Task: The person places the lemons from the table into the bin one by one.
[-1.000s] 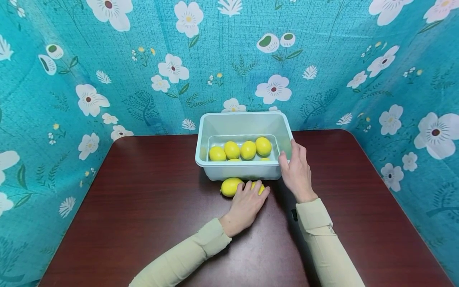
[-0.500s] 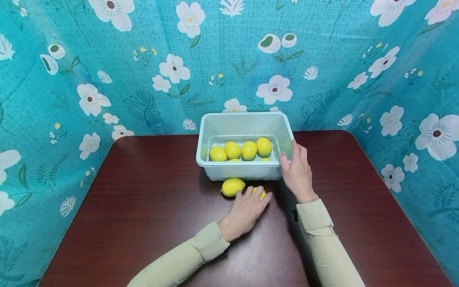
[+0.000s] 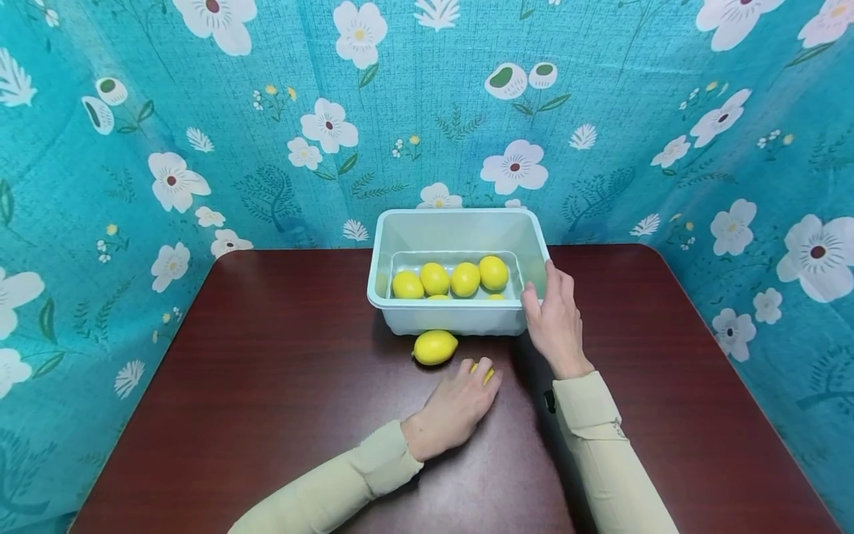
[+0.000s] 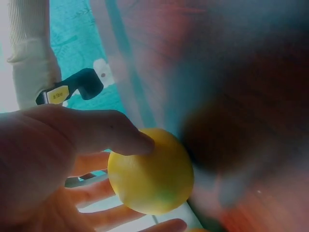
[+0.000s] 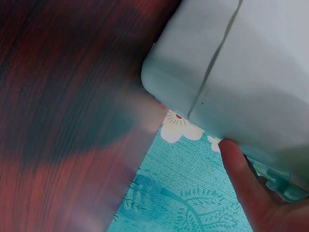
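My left hand (image 3: 457, 408) curls round a lemon (image 4: 152, 176), mostly covered by the fingers in the head view. Thumb and fingers wrap it in the left wrist view. A second lemon (image 3: 435, 348) lies on the table against the front of a pale plastic bin (image 3: 454, 320). Several more lemons (image 3: 465, 279) rest inside the bin, two of them partly hidden behind its front wall. At the bin's front right corner, my right hand (image 3: 555, 322) grips the rim, thumb inside and fingers outside. The bin's outer wall (image 5: 256, 63) fills much of the right wrist view.
Both the bin and the loose lemon stand on a dark red-brown wooden table (image 3: 280, 356). A turquoise flowered cloth (image 3: 414, 96) hangs behind and along both sides, close behind the bin.
My left hand has drawn its lemon back from the bin, toward the person. The second lemon, the bin and the right hand have stayed in place.
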Action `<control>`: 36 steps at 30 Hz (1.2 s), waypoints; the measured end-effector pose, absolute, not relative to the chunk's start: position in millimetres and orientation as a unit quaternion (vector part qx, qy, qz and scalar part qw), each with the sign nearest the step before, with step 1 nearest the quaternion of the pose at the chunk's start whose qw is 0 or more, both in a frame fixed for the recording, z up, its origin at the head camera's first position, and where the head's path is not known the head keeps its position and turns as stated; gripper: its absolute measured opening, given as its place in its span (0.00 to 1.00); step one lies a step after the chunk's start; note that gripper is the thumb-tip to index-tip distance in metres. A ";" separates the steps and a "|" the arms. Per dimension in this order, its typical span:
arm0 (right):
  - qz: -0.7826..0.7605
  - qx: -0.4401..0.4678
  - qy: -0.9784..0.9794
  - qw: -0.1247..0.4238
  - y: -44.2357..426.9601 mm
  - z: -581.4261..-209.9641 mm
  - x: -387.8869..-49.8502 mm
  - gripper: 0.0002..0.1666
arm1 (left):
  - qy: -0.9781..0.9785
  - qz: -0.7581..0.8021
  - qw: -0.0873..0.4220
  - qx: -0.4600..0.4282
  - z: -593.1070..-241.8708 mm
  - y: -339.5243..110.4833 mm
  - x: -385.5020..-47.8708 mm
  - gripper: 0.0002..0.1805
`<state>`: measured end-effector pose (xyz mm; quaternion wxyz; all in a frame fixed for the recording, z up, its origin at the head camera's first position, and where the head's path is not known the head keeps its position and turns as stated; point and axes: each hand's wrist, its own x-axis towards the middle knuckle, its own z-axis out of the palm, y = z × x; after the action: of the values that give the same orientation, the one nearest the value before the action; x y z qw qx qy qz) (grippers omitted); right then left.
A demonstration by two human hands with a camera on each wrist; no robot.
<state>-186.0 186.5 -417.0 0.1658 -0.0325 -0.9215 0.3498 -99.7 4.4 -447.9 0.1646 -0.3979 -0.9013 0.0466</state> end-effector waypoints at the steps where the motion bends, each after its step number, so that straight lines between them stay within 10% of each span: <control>1: 0.350 -0.033 -0.921 0.167 186.6 -417.0 -186.0 0.38 | -0.902 0.045 0.162 -0.398 -448.2 4.2 -99.5 0.20; 13: 0.354 -0.032 -0.919 0.170 186.3 -417.3 -186.0 0.38 | -0.920 0.037 0.103 -0.376 -452.4 2.8 -95.7 0.23; 36: 0.353 -0.033 -0.921 0.165 186.1 -416.5 -185.0 0.38 | -0.911 0.018 0.161 -0.380 -454.6 -0.7 -105.0 0.12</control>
<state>-185.0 186.1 -416.5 0.1648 -0.0333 -0.9206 0.3526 -105.0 -0.7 -454.6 0.1613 -0.3799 -0.9107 0.0180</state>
